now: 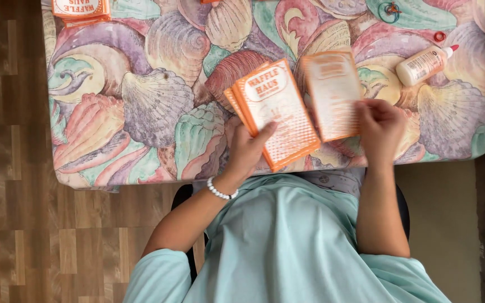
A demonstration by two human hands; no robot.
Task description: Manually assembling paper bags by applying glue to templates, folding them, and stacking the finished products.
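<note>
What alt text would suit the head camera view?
A seated person's left hand holds a stack of orange-and-white cards while the right hand lifts one card over a seashell-patterned tablecloth; a glue bottle lies nearby.

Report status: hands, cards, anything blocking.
Left hand grips orange-and-white card stack. Right hand holds single card, blurred. Glue bottle lies apart on shell-print tablecloth; nothing in the way.

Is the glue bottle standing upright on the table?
No, the glue bottle lies on its side on the shell-patterned tablecloth, its red-tipped nozzle pointing toward the table's right edge.
</note>
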